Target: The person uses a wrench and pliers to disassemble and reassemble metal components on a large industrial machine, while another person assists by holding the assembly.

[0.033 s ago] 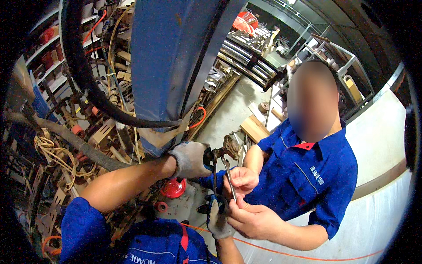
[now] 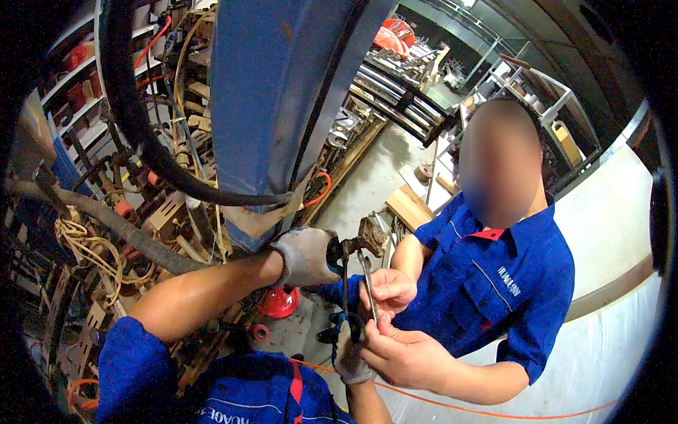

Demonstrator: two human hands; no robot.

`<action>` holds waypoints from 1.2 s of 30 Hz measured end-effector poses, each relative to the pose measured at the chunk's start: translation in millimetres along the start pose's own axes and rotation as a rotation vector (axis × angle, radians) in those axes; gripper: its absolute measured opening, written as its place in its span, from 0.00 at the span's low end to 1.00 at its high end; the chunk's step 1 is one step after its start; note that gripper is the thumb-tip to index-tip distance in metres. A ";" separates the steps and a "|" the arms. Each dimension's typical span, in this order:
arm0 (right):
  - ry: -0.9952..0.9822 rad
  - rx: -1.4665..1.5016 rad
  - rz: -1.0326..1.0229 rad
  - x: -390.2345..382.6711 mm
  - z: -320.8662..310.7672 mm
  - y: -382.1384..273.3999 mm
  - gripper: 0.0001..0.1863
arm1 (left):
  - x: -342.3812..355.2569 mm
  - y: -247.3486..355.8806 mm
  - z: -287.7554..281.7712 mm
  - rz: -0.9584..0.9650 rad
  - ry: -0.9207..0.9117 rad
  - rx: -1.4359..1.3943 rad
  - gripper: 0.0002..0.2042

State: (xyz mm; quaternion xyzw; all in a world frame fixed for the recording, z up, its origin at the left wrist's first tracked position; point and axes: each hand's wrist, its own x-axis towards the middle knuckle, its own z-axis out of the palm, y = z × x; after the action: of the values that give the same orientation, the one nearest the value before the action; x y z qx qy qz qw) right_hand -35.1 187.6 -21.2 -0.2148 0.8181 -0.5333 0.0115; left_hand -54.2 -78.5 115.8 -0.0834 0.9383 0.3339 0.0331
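My left hand [image 2: 305, 256], in a grey-white glove with dark fingers, is closed beside the upper end of a dark, slim wrench [image 2: 345, 283]. What its curled fingers hold is hidden. A rusty metal fitting [image 2: 371, 237] juts out just right of those fingertips. Below, my right hand [image 2: 351, 353], gloved the same way, wraps round the wrench's lower end. The wrench stands nearly upright between my hands. Close on its right, a co-worker's two bare hands [image 2: 395, 346] hold a second, shiny wrench [image 2: 368, 286], its upper end near the fitting.
A co-worker in a blue shirt [image 2: 487, 283] stands close on the right. A blue column [image 2: 275, 92] rises ahead, with a thick black hose [image 2: 162, 166] looping before it. Pipes and tangled cord [image 2: 92, 240] crowd the left. A red round object [image 2: 279, 302] lies below my left forearm.
The co-worker's head and shiny wrench have shifted very slightly. My hands and the dark wrench look the same.
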 end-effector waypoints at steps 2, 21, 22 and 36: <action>-0.040 0.078 0.037 0.4 -1.0 0.5 0.13 | -0.4 -0.2 -0.4 -0.001 0.000 -0.005 0.25; -0.230 0.328 0.111 -1.9 12.2 14.9 0.13 | 0.7 -1.1 0.8 -0.013 -0.023 -0.035 0.29; -0.235 0.336 0.112 -1.7 12.7 15.1 0.13 | 0.1 -1.8 1.0 -0.007 -0.003 -0.020 0.27; -0.321 0.571 0.161 -8.2 19.3 17.7 0.16 | 2.2 -2.9 0.5 -0.022 -0.045 -0.057 0.28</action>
State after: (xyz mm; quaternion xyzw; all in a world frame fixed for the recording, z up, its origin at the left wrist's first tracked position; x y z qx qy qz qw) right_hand -28.9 179.8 -46.8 -0.2185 0.6380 -0.6976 0.2419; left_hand -55.9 -80.7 113.3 -0.0872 0.9265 0.3618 0.0554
